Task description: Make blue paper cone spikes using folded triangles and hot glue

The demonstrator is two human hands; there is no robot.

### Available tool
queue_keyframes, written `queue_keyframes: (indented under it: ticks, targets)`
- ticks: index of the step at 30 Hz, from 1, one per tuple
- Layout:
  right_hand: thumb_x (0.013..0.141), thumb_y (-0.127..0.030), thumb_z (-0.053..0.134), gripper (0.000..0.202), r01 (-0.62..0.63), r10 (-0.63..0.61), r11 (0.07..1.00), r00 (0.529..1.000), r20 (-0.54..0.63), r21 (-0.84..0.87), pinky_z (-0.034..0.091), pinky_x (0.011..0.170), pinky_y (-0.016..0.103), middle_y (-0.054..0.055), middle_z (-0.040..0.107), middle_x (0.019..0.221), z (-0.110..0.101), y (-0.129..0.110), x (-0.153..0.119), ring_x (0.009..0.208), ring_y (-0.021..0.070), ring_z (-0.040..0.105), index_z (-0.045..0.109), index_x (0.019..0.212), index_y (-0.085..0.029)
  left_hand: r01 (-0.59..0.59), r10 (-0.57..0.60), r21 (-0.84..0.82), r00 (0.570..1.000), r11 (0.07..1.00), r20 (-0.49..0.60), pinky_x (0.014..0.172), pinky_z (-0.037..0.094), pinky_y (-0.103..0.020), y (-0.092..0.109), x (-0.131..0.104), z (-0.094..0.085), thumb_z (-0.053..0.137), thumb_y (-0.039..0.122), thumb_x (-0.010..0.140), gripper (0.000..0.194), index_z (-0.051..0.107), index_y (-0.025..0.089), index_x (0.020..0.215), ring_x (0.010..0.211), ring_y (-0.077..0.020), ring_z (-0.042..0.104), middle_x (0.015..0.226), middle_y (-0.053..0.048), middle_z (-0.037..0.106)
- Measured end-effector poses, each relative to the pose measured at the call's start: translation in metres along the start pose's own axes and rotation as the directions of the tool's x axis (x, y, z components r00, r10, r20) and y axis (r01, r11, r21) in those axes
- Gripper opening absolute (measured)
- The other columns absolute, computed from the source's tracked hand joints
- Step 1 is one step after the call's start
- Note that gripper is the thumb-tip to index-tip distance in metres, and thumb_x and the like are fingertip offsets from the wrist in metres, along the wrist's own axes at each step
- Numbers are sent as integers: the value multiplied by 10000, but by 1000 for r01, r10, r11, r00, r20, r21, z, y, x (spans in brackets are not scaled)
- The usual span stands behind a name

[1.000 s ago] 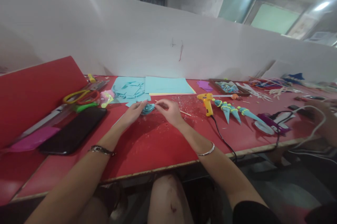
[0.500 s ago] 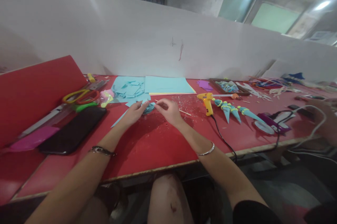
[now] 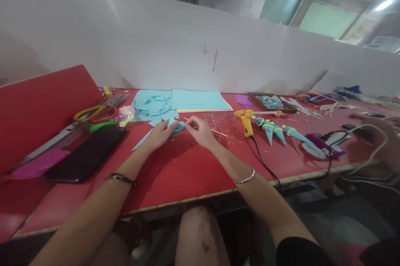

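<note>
Right now the blue piece [image 3: 179, 129] sits between my hands, above the red table [image 3: 175, 178], touched by both. My left hand [image 3: 160, 134] is curled around it; my right [image 3: 201, 132] has thumb and finger pinched together on its right edge. A blue point pokes out past my left palm, so the long axis seems to run lower left to upper right, though my hand hides the join. A stick [image 3: 219, 133] lies partly behind my right hand, close enough to snag. The glue gun [image 3: 247, 126] and finished-looking cones [image 3: 269, 132] are off to my right; cut scraps [image 3: 154, 105] lie just beyond my left.
</note>
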State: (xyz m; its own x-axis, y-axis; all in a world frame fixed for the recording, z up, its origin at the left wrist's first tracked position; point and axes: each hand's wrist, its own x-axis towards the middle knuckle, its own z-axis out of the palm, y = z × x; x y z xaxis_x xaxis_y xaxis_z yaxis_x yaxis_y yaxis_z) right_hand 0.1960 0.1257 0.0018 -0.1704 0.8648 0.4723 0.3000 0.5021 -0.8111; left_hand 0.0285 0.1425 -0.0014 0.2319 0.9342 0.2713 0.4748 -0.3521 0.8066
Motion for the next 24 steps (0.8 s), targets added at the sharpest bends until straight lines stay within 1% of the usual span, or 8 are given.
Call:
queue_keyframes:
  ticks: [3,6,9,11,14,17,20,24]
  targets:
    - [758,-324,504,171,-15,15,1000,1000,2,5,402,619,238,-16,538,659,-1,0,0,659,115,516,458,649,-200,11,-10,-20,999,1000,42,596,395,-257,1,-1,0,386,628,761,498,554,159,758,618,-138,479,658,7,545]
    - [748,-340,512,181,-38,39,999,999,-10,37,383,600,234,-27,516,628,-2,2,2,627,107,494,456,647,-200,-52,54,-50,997,997,47,696,442,-280,4,-1,-2,377,594,784,513,566,150,959,728,-154,541,840,-29,604]
    - [727,-363,536,200,-92,95,990,995,-30,103,373,585,235,-41,497,593,-3,5,4,581,97,474,463,644,-197,-142,141,-27,990,990,-13,800,458,-321,5,-2,-6,395,552,792,565,454,158,1193,916,-187,565,1110,-94,565]
    - [710,-378,551,214,-157,165,970,986,-27,187,379,580,238,-51,491,572,-3,7,5,545,89,465,466,644,-194,-255,258,57,964,965,-55,868,449,-366,5,-3,-10,443,534,779,631,358,175,1291,1051,-222,536,1253,-131,485]
    - [676,-399,574,237,-247,267,907,964,-12,340,390,575,233,-60,491,563,-4,8,5,528,77,461,469,644,-190,-464,508,334,860,820,-51,981,379,-438,7,-5,-16,570,521,720,742,323,187,1334,1220,-286,418,1358,-155,391]
    - [618,-409,618,269,-328,350,833,936,36,446,390,564,221,-64,490,579,-6,8,5,547,72,460,463,632,-190,-544,628,568,776,618,60,1032,326,-459,10,-7,-18,612,505,711,702,398,211,1312,1250,-302,391,1378,-137,396]
    - [579,-416,654,302,-414,410,771,904,120,484,385,547,209,-62,496,603,-7,5,4,564,68,461,461,634,-190,-566,639,657,751,498,163,1076,271,-445,13,-6,-18,586,441,766,548,469,261,1270,1253,-271,410,1370,-90,447]
    - [567,-398,674,304,-445,421,736,891,169,509,393,545,198,-62,492,616,-7,0,3,571,61,461,468,639,-186,-572,640,685,742,450,199,1104,230,-421,13,-4,-18,533,322,829,413,498,281,1239,1273,-222,406,1360,-51,482]
